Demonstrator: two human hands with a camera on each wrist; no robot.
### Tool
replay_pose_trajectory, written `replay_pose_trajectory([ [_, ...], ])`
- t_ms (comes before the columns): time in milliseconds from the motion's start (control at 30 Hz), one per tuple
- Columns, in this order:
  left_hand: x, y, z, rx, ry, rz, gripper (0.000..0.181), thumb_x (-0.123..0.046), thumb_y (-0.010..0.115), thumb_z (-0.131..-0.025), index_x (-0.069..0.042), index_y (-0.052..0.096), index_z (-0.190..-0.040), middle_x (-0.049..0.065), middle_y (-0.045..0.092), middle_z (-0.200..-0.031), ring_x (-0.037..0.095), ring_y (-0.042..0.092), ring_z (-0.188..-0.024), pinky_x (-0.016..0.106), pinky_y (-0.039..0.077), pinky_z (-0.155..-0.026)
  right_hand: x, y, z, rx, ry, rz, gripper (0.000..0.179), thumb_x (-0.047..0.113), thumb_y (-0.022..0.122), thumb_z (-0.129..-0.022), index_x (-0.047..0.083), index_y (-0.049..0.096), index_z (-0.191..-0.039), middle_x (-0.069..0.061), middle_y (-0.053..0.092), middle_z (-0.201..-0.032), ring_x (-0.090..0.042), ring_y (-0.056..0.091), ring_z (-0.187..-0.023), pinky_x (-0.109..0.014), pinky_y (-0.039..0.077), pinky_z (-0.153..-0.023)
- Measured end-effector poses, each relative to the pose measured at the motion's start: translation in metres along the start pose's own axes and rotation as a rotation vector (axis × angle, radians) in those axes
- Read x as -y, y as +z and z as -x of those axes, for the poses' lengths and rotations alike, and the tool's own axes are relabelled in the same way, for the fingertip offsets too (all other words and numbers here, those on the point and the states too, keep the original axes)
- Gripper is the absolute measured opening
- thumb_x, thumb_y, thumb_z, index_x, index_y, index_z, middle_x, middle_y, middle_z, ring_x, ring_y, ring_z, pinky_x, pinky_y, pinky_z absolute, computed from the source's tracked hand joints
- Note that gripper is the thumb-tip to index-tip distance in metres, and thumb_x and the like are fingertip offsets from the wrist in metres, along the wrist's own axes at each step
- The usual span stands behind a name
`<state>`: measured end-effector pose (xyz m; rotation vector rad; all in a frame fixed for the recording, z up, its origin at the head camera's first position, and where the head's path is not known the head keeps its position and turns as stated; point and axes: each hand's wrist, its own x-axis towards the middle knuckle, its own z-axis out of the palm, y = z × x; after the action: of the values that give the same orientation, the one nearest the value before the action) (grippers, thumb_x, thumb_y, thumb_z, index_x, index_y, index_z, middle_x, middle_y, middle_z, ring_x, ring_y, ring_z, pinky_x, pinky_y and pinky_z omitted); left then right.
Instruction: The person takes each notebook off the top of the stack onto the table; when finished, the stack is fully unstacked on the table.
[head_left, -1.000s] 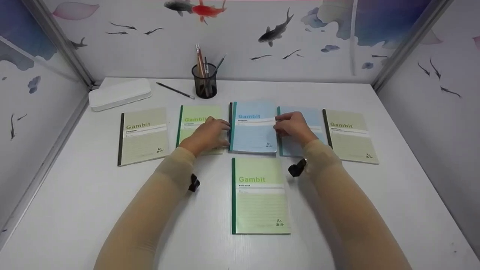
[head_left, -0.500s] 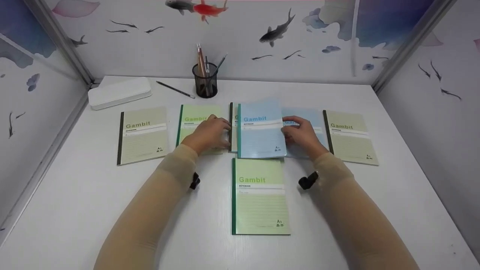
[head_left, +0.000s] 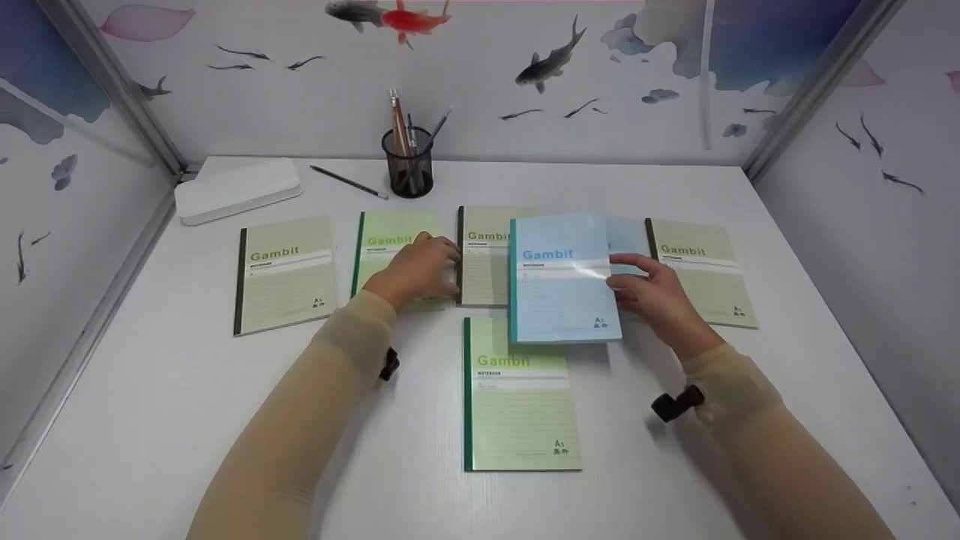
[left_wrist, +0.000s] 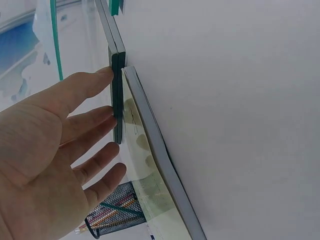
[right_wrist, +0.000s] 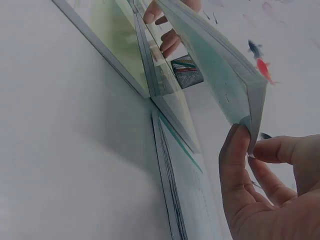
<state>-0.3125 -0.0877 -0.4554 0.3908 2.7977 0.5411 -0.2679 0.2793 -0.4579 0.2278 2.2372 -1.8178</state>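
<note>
My right hand (head_left: 664, 300) pinches the right edge of a blue notebook (head_left: 562, 307), which is held up off the table and slightly tilted. In the right wrist view, thumb and fingers grip that notebook (right_wrist: 220, 70) at one corner. My left hand (head_left: 416, 270) has relaxed fingers touching the dark spine of an olive notebook (head_left: 482, 281); the left wrist view shows two stacked spines (left_wrist: 117, 95) there. A green notebook (head_left: 375, 225) lies partly hidden under the left hand. The raised notebook overlaps a front green notebook (head_left: 521, 427) and another blue notebook (head_left: 628, 234).
Olive notebooks lie at the far left (head_left: 289, 277) and far right (head_left: 709, 277). Behind them stand a mesh pen cup (head_left: 410, 176) with pencils, a loose pencil (head_left: 349, 182) and a white case (head_left: 238, 191). Printed panels wall the white table (head_left: 150, 420).
My right hand has lifted the blue notebook off the middle stack and drawn it right and toward me, uncovering the olive notebook beneath. The left hand has stayed in place.
</note>
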Motion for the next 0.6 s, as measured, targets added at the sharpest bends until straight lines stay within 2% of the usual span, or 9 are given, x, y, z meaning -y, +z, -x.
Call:
replay_pose_trajectory([
  [233,-0.001,-0.002,0.000,0.016,-0.003,0.003,0.061,-0.026,0.083,-0.089,-0.010,0.060,-0.143,0.004,0.053,-0.149,0.024,0.046,-0.134,0.042,0.040,-0.118,-0.011,-0.023,0.031,0.034,-0.013,0.036,0.052,0.018,0.064,-0.102,0.007,0.047,-0.149,-0.001,0.065,-0.111,-0.010,0.070,-0.089,-0.025,0.060,-0.082],
  [433,-0.002,-0.002,0.001,0.016,-0.006,0.011,0.061,-0.026,0.084,-0.088,-0.010,0.061,-0.143,0.004,0.053,-0.147,0.024,0.047,-0.130,0.042,0.042,-0.116,-0.022,-0.042,0.056,0.075,0.006,0.079,0.053,0.019,0.064,-0.102,0.006,0.043,-0.149,0.001,0.069,-0.105,-0.013,0.072,-0.089,-0.026,0.061,-0.082],
  [600,-0.003,-0.003,0.001,0.018,0.015,-0.020,0.060,-0.027,0.083,-0.089,-0.009,0.061,-0.142,0.003,0.054,-0.149,0.024,0.046,-0.134,0.041,0.041,-0.117,-0.028,-0.059,0.075,0.116,0.011,0.084,0.051,0.018,0.065,-0.102,0.005,0.043,-0.146,0.004,0.074,-0.104,-0.013,0.073,-0.088,-0.027,0.061,-0.080],
])
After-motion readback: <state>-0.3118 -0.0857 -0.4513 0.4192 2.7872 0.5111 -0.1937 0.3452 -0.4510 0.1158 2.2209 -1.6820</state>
